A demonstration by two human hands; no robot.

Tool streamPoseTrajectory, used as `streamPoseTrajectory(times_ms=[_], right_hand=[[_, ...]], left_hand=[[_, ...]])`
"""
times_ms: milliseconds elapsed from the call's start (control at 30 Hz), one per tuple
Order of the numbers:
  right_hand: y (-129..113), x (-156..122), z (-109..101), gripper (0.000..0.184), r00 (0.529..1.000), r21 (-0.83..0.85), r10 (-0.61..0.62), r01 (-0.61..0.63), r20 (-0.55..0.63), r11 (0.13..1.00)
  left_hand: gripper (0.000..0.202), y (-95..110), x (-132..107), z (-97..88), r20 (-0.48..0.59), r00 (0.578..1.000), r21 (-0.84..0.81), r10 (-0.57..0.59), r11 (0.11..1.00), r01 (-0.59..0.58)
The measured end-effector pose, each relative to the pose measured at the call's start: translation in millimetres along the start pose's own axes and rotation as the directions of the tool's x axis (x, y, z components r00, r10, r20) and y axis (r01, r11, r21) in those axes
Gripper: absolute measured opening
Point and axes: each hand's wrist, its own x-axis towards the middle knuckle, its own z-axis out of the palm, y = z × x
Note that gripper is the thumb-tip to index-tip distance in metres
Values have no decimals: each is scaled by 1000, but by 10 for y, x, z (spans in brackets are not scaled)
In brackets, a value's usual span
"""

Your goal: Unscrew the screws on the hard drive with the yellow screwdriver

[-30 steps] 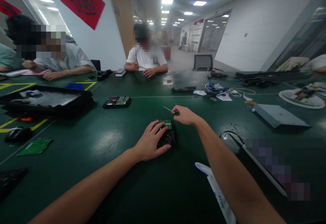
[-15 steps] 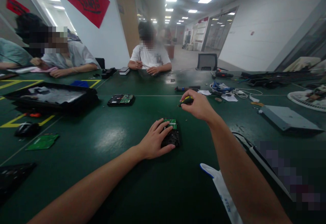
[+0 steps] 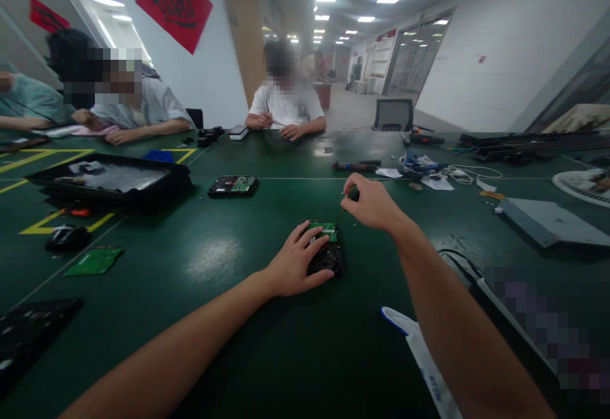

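Observation:
A black hard drive (image 3: 330, 257) with a green circuit board lies on the dark green table in front of me. My left hand (image 3: 301, 260) rests across it, fingers spread and stretched over the board, thumb along the near edge, covering its left part. In my right hand (image 3: 369, 201), fingers closed, is a screwdriver (image 3: 353, 194); much of its handle is hidden by the fingers. Its thin shaft slants down toward the drive's far right corner. Whether the tip touches a screw I cannot tell.
Another hard drive (image 3: 233, 185) lies farther left, near a black tray (image 3: 109, 180) and a loose green circuit board (image 3: 94, 261). A white glove (image 3: 422, 349) lies by my right forearm. At right is a grey metal case (image 3: 555, 225). A person (image 3: 286, 106) sits opposite.
My right hand has turned the screwdriver from lying nearly sideways to pointing down, bringing its shaft to the drive's far right corner. My left hand stays on the drive. The view has shifted slightly.

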Motion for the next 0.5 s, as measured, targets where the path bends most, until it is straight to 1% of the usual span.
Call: streamPoseTrajectory(times_ms=[133, 333, 500], right_hand=[[2, 0, 14, 13, 1000, -2, -8, 8, -10, 1000], [24, -1, 58, 13, 1000, -13, -23, 23, 8, 1000], [8, -7, 53, 16, 999, -22, -35, 36, 29, 999]], left_hand=[[84, -6, 1, 4, -6, 1000, -12, 1, 1000, -2], [84, -2, 1, -2, -2, 1000, -17, 0, 1000, 0], [84, 3, 2, -11, -1, 1000, -12, -3, 1000, 3]])
